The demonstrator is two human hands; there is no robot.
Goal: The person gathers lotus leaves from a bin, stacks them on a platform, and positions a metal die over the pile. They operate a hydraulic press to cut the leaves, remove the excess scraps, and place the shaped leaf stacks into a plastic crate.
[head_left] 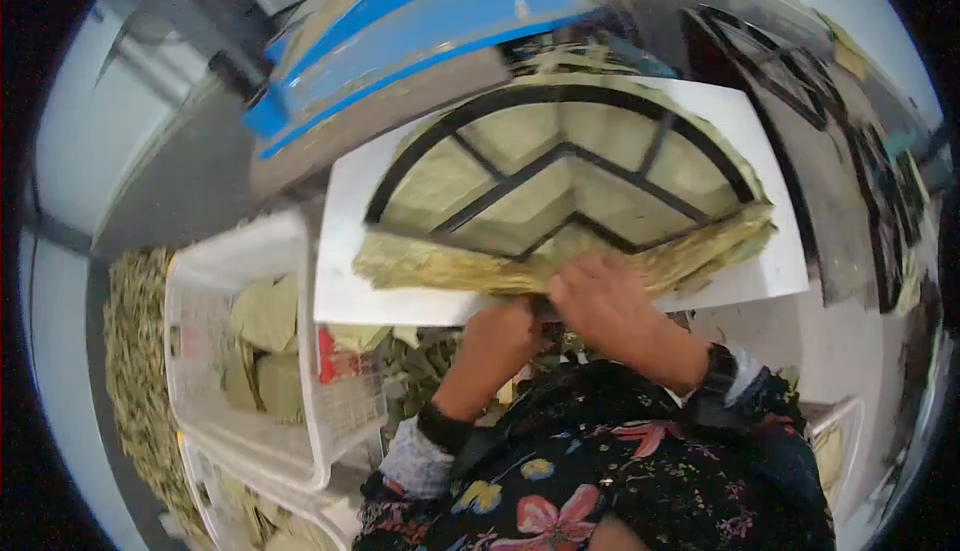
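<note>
A stack of dried yellow-green leaves (440, 262) lies on a white board (345, 306). Over the stack sits a black fan-shaped cutting frame (566, 149), divided by thin bars into several cells. The leaves' crumpled ends stick out past its near side. My right hand (602, 301) is at the middle of these near ends, with its fingers curled onto the leaves. Just left of it, at the board's front edge, my left hand (500, 343) is closed; its fingertips are hidden, and what they hold is not visible.
Behind the board stands a machine part with a blue edge (420, 26). A white plastic crate (315, 391) with leaf pieces stands at lower left, beside a heap of leaf scraps (140, 371). More black frames (780, 56) lie on the right-hand surface.
</note>
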